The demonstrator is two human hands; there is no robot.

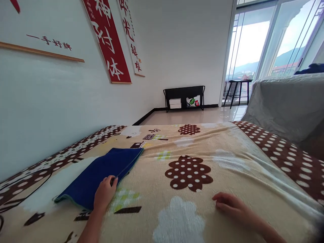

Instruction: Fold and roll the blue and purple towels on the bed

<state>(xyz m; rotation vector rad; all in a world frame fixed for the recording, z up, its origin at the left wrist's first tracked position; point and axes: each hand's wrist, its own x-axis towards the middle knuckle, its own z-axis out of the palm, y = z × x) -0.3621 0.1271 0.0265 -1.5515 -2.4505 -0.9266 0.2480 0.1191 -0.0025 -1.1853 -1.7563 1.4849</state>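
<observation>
A flat piece of dark blue fabric (93, 175) with a greenish edge lies on a patterned blanket (144, 189), left of the middle. My left hand (105, 192) is at its right edge, fingers closed in a pinch. Between thumb and forefinger shows something small and dark. A thin line runs from there up along the fabric to the right; I cannot tell if it is a rod or a seam. Over the blanket at the lower right is my right hand (229, 206), loosely bent, thumb and forefinger apart, holding nothing.
A dark cable (32, 190) lies at the left. Beyond the blanket a black rack (184, 98) holds a white box (175, 103) and a colourful bag (193, 101). At the right are a covered piece of furniture (286, 104) and a black stool (238, 88). Banners hang on the wall.
</observation>
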